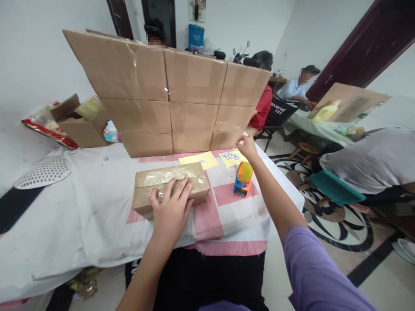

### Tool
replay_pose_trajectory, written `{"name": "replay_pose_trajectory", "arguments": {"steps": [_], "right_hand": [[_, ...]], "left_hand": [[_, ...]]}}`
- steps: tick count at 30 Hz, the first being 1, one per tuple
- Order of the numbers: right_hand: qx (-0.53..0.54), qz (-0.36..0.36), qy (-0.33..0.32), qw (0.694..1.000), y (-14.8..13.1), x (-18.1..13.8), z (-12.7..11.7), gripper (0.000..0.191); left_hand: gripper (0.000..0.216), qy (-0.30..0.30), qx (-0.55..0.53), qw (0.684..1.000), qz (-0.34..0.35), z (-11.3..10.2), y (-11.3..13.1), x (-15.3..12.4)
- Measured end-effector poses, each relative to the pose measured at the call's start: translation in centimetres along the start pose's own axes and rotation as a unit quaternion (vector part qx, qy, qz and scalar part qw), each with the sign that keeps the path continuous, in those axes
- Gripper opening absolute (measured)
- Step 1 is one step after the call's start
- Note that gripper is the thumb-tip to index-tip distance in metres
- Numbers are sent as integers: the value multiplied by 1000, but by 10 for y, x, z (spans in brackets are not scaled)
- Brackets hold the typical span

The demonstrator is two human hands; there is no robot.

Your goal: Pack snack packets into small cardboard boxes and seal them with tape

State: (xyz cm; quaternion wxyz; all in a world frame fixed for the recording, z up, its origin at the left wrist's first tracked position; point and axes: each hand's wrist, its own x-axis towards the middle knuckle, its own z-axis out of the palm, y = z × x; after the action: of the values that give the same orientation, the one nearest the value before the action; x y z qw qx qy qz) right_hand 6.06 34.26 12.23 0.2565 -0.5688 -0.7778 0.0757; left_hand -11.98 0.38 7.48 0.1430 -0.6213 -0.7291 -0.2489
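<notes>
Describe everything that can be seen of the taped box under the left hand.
The box is brown, apparently cardboard, and longer than it is tall. Its top is closed, with a lengthwise seam under shiny, clear-looking tape. It lies slightly askew on the pink-and-white cloth, in front of the wall of boxes. The left hand rests on top, hiding part of it.

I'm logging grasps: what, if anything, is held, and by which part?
Left hand rests on top of the box, not gripping; whether the right hand holds anything is unclear.
</notes>
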Motion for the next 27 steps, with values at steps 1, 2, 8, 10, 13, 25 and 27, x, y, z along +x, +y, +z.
{"name": "replay_pose_trajectory", "arguments": {"steps": [1,2,8,10,13,25,27], "right_hand": [[-4,7,-6,1000,17,5,-8,10],[-7,10,-13,1000,33,7,-15,9],[-2,-30,-76,997,94,-5,-21,19],[-3,-33,-92,995,107,-6,-7,17],[-9,-22,-117,993,121,2,20,13],[-15,-79,-192,978,132,43,83,13],[-22,-86,-194,977,132,45,82,11]], "left_hand": [[49,5,-2,1000,3,1,0,0],[50,11,-2,1000,5,2,0,0],[57,49,16,999,13,11,0,-3],[61,55,20,998,13,13,0,-3],[67,55,32,998,20,13,-1,-2],[71,33,75,996,32,9,0,7],[71,31,79,996,31,9,0,7]]}}
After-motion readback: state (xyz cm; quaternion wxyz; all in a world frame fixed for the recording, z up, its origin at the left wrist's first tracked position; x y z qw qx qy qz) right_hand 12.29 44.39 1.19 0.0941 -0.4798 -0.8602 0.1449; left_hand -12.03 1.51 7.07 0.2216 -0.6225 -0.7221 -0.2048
